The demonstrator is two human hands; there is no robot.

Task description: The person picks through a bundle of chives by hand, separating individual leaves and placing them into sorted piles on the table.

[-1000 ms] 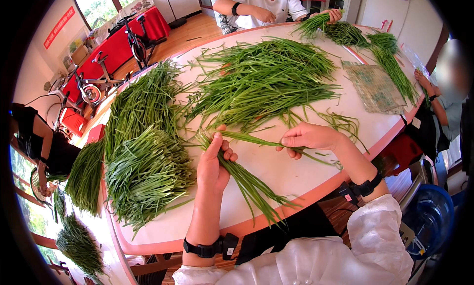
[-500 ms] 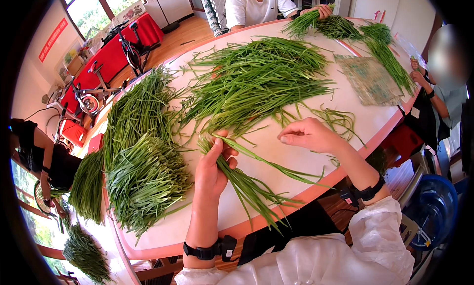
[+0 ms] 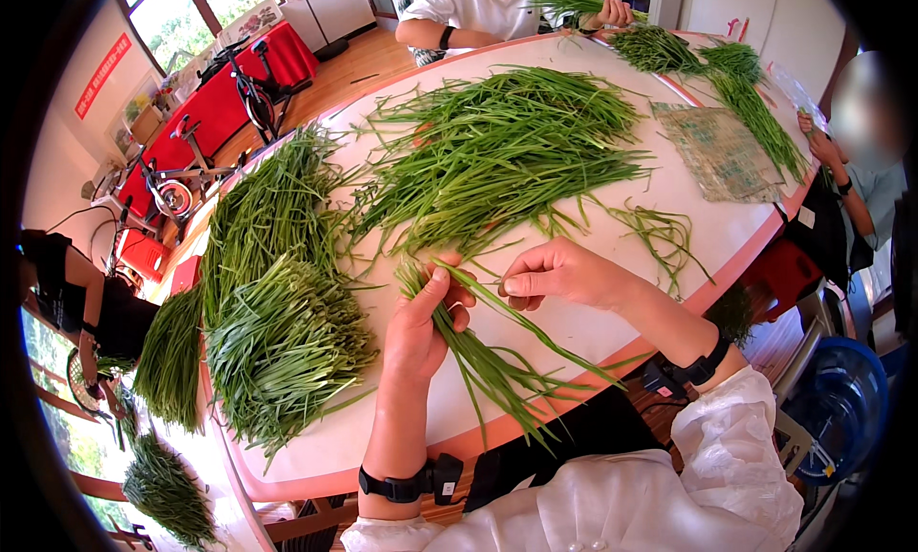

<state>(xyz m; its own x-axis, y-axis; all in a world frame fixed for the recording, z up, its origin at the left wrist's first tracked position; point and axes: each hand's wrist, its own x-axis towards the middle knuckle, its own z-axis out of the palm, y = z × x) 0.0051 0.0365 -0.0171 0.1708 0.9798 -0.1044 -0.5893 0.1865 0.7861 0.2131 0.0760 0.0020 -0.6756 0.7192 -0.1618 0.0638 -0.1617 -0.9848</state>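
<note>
My left hand [image 3: 417,324] is closed around the pale ends of a small bunch of garlic chives [image 3: 483,363], whose green leaves fan out to the lower right over the table edge. My right hand [image 3: 564,277] is beside it, thumb and forefinger pinched together close to a leaf that sticks out of the bunch. Whether anything is between those fingertips I cannot make out. Beyond both hands a large loose heap of chives [image 3: 507,151] spreads over the white table. To my left lie a long pile [image 3: 273,208] and a thick, evenly stacked pile [image 3: 287,346].
Stray leaves [image 3: 660,232] lie right of the heap, below a greenish woven sheet [image 3: 722,151]. Across the table a person in white [image 3: 473,17] holds chives; another person's hand [image 3: 824,143] is at the right edge. A blue tub [image 3: 837,399] stands low on the right.
My right hand has moved left and slightly down, close to the bunch in my left hand. Across the table, the person in white has drawn their chives back and now rests a forearm there.
</note>
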